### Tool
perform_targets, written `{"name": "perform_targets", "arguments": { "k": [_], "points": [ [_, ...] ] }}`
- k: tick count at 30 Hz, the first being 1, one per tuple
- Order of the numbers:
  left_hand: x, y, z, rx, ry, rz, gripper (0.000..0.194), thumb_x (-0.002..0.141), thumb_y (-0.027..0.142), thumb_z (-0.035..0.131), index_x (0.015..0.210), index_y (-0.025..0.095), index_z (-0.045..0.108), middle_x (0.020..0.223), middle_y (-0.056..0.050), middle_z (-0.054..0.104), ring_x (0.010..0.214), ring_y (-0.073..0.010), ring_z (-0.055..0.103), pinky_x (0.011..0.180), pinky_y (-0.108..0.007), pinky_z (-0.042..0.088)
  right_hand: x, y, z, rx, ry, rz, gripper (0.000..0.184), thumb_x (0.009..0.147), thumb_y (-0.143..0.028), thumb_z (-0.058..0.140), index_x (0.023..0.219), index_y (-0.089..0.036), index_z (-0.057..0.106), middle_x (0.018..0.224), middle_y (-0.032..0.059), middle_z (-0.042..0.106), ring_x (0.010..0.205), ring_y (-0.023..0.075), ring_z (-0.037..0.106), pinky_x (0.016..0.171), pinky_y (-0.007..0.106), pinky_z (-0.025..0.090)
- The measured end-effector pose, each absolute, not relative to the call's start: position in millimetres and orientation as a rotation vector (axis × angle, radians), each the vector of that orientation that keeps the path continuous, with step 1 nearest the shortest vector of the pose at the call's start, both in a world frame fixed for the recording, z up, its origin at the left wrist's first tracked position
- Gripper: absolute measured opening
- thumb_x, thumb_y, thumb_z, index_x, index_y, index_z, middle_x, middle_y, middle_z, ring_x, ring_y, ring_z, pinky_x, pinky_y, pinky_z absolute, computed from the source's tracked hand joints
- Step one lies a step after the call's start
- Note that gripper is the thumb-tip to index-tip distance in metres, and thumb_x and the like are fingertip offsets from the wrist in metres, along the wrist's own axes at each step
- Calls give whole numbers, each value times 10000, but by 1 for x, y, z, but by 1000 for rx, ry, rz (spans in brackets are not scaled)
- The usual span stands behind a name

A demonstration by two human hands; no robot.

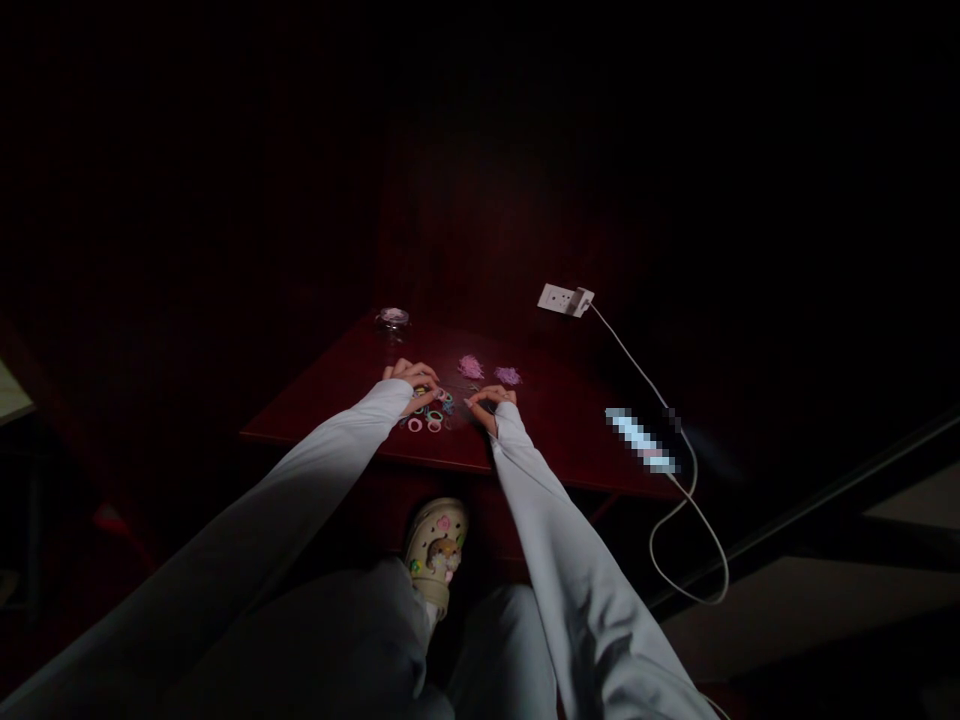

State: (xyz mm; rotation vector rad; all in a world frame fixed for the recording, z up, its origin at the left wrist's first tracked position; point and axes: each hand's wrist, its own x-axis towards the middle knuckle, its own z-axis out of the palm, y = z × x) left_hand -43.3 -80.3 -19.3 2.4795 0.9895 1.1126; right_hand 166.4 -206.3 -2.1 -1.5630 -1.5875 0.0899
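Note:
Over the dark red table, my left hand (411,378) is at the left of a small pile of coloured rings (435,420) that look like hair ties. Its thumb and fingers come together near a pink ring; whether they hold it cannot be made out. My right hand (493,400) is just right of the pile, thumb and forefinger pinched together. Anything between those fingertips is too small to name. Beyond the hands lie a heap of pink thin strands or bands (471,367) and a similar purple heap (508,375).
A clear round container (393,320) stands at the back left of the table (315,400). At the right lies a blurred, lit device (641,440), its white cable (630,352) running to a wall socket (556,299). A beige clog (436,545) shows below the front edge.

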Motion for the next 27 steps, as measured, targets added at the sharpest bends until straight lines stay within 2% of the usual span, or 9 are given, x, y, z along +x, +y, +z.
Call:
{"name": "perform_targets", "arguments": {
  "k": [8, 12, 18, 27],
  "points": [
    [-45, -81, -16, 2493, 969, 1065, 193, 950, 430, 720, 851, 300, 822, 1229, -9, 788, 1155, -295, 510, 1016, -499, 354, 155, -216, -2, -1629, -1912, 61, 142, 854, -436, 863, 845, -297, 835, 1058, 47, 733, 1110, 271, 582, 999, 436, 476],
    [-44, -80, -18, 2476, 982, 1089, 266, 973, 476, 676, 844, 291, 817, 1226, -22, 785, 1149, -300, 503, 1020, -511, 349, 157, -211, -5, -1601, -1944, 35, 61, 845, -343, 856, 894, -307, 849, 1072, 38, 744, 1115, 266, 574, 1021, 426, 460],
    [-43, -78, -21, 2472, 967, 1096, 242, 965, 451, 695, 821, 289, 804, 1215, -7, 784, 1153, -291, 514, 1016, -497, 354, 158, -208, -5, -1599, -1892, 51, 82, 814, -227, 845, 860, -295, 846, 1050, 43, 753, 1101, 265, 573, 1041, 451, 460],
    [-42, -78, -21, 2474, 993, 1088, 186, 941, 429, 749, 823, 301, 815, 1201, -1, 790, 1128, -288, 509, 1012, -500, 347, 164, -215, -6, -1528, -1708, 40, 69, 911, -350, 784, 876, -304, 822, 1062, 28, 747, 1167, 265, 589, 1075, 452, 489]
  ]
}}
